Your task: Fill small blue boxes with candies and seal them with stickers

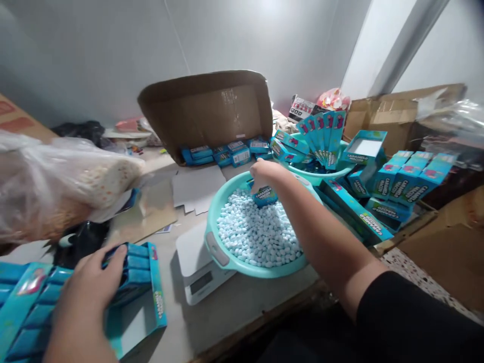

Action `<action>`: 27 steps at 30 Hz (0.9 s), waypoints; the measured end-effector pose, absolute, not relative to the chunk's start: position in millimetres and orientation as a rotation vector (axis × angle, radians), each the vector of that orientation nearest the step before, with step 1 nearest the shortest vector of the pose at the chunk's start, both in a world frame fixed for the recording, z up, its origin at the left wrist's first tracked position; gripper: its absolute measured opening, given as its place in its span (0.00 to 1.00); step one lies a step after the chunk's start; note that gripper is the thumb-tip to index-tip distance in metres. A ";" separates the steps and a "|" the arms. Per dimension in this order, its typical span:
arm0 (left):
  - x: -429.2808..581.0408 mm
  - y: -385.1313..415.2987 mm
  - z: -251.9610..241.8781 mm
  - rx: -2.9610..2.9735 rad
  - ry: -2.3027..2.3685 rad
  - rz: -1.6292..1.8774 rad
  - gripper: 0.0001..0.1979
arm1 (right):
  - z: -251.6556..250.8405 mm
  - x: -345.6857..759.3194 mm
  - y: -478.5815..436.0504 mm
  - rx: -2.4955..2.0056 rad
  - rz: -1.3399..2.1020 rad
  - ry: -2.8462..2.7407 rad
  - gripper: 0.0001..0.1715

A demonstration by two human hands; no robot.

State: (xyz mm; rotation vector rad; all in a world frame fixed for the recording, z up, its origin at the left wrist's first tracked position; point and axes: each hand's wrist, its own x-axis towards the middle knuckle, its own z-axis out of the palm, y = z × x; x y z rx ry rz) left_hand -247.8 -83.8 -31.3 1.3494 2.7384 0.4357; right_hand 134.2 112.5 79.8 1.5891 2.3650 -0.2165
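My right hand (266,174) is closed on a small blue candy box (264,195) printed "Caramelo Macizo". The candy box is tilted against the pale blue-white candies (257,232) heaped in a turquoise basin (216,201). My left hand (93,280), at the lower left, has its thumb and fingers curled round a small blue box (132,275) at the end of a row. That row stands inside an open display box (157,287), whose near part shows a bare white bottom. The left fingertips are partly hidden.
Under the basin sits a white scale (200,282). A tilted carton (204,113) behind holds blue packs. Display boxes (401,176) and a second basin (321,176) with folded blue boxes stand right. A filled display box (30,312) and plastic bag (75,176) are left.
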 end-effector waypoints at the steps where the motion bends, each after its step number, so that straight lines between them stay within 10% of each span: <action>1: -241.6 -84.3 -25.6 1.307 2.719 0.406 0.34 | 80.7 133.7 107.1 1.546 -0.168 2.398 0.34; 7: -222.6 -86.4 -11.5 1.227 2.702 0.419 0.32 | 113.2 135.2 78.7 1.277 0.059 2.621 0.11; 14: -222.1 -99.6 -19.8 1.442 2.641 0.686 0.29 | 177.7 60.5 25.8 0.943 -0.056 3.018 0.26; 27: -234.5 -108.0 -32.1 1.578 2.467 0.913 0.28 | 72.1 1.3 48.7 0.269 -0.298 3.016 0.28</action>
